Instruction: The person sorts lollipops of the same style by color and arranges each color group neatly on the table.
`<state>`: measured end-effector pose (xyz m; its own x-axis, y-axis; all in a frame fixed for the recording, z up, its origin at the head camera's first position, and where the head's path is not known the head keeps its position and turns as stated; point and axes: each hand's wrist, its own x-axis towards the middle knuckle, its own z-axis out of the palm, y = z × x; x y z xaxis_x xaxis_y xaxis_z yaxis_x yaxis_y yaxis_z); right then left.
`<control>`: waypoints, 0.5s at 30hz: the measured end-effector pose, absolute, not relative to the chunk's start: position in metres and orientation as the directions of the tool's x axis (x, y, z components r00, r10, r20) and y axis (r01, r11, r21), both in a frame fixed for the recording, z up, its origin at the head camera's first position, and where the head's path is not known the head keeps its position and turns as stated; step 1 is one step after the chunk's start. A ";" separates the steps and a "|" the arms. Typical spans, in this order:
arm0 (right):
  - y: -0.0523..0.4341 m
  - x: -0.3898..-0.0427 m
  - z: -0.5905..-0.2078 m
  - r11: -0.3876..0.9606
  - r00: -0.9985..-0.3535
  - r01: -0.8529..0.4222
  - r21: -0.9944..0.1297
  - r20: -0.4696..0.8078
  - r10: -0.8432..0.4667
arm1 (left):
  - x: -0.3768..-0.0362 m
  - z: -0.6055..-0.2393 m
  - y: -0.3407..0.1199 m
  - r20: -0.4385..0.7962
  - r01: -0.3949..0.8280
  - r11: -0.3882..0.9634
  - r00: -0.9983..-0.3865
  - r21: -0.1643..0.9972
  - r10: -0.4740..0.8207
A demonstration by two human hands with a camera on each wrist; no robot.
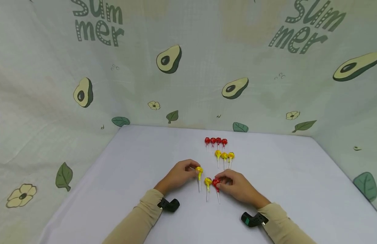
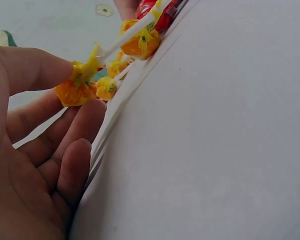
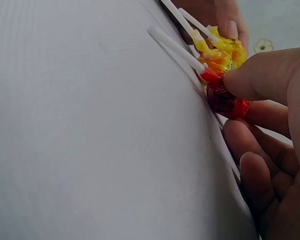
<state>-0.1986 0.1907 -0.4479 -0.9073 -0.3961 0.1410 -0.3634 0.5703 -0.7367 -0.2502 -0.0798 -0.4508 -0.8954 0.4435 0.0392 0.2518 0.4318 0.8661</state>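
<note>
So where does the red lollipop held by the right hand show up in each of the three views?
Head: red lollipop low centre, pinched by the right hand.
Left wrist: at the top edge, far behind the yellow ones.
Right wrist: right of centre, between thumb and fingers.
Shared landmark: the loose yellow lollipop lying beside it.

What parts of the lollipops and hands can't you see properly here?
- Wrapper print on the four red lollipops at the back: too small in the head view.
- Left hand: cut off by the left wrist view's edge.
- Red lollipop: partly covered by the right hand's thumb, right wrist view.
</note>
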 end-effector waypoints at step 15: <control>0.192 -0.197 -0.451 0.549 -0.894 -0.400 -0.734 0.182 -0.409 | -0.259 -0.440 -0.068 0.027 0.175 0.334 -0.914 0.926 0.405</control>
